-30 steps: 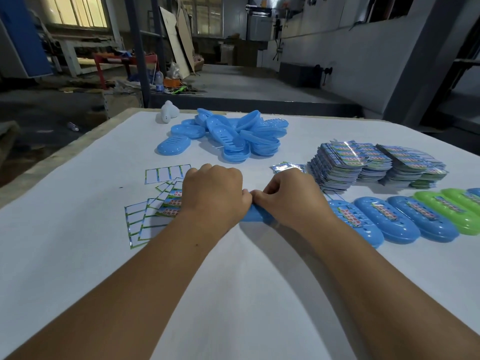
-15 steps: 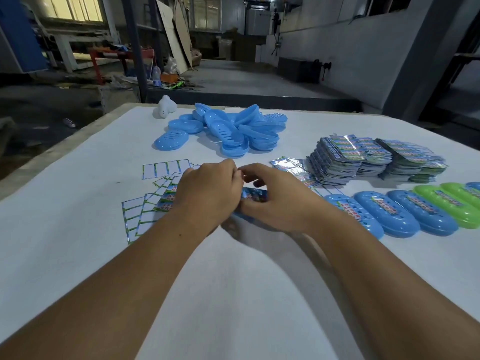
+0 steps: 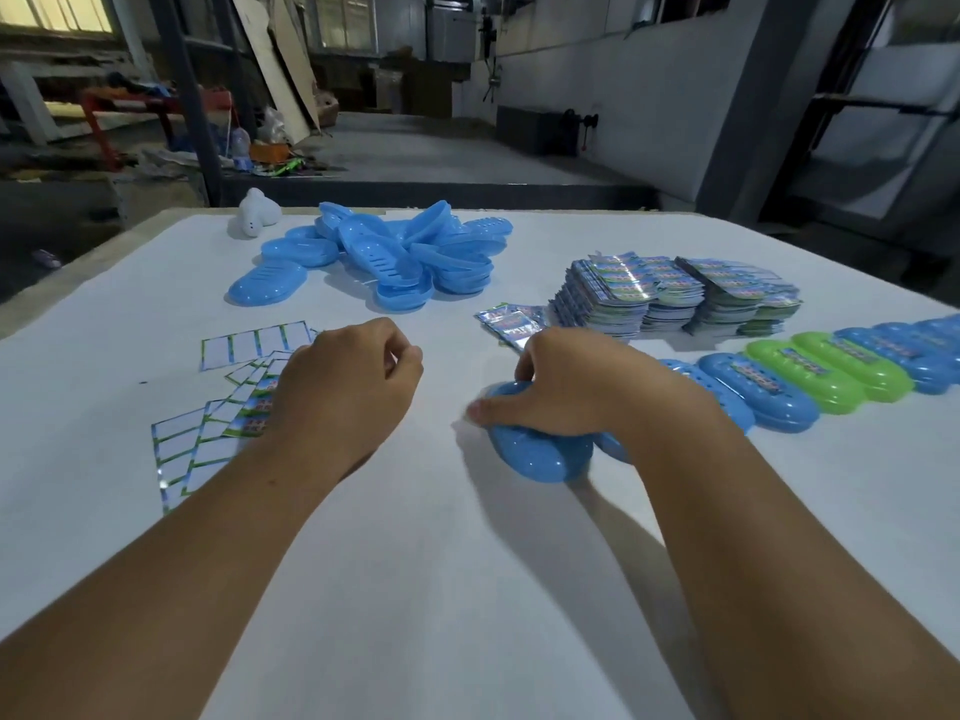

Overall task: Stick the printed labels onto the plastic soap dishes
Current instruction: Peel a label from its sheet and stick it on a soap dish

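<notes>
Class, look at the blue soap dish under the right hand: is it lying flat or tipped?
Tipped. The blue soap dish is angled under the gripping right hand, far end raised.

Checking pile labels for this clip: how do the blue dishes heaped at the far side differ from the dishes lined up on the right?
The far heap is jumbled, tilted and overlapping; the right-hand row lies flat, side by side. The far heap shows no labels; the right-hand row carries printed labels. The heap is all blue; the row includes green. Both are oval plastic dishes.

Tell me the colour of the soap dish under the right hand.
Blue: the soap dish under the right hand shows it plainly in the head view.
</notes>
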A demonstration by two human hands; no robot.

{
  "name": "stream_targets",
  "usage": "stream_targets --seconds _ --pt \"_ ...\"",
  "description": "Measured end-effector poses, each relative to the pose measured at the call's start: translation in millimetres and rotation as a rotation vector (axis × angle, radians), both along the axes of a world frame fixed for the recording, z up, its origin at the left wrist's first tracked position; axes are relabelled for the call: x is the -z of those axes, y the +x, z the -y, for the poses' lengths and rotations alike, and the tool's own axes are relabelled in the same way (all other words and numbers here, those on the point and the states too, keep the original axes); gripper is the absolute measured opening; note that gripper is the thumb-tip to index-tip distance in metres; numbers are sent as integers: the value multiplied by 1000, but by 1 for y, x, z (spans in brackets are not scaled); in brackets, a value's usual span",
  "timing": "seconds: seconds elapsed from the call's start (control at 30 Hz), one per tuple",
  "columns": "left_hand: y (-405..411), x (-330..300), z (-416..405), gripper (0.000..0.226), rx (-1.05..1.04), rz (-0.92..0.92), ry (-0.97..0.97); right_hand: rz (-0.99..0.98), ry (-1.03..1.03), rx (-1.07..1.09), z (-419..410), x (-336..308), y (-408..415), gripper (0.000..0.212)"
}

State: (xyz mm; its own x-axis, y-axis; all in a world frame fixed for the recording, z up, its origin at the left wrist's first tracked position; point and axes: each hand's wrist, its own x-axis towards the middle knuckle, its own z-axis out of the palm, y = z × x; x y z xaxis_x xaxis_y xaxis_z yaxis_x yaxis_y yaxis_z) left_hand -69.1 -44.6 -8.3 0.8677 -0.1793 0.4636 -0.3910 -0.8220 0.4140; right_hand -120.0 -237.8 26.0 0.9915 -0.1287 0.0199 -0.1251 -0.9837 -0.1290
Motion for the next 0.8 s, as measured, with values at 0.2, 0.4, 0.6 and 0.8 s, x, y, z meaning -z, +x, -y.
stream_targets --seconds 0.2,0.4,0.6,0.8 --pt "1 3 0 19 -9 7 -12 -2 57 73 11 -7 -11 56" --pt "2 4 -1 20 -4 4 -2 36 66 100 17 -13 -11 49" --pt "2 5 -1 17 4 18 5 49 63 122 27 -11 -6 40" --pt "14 0 7 18 -5 41 4 299 176 -47 11 -4 8 28"
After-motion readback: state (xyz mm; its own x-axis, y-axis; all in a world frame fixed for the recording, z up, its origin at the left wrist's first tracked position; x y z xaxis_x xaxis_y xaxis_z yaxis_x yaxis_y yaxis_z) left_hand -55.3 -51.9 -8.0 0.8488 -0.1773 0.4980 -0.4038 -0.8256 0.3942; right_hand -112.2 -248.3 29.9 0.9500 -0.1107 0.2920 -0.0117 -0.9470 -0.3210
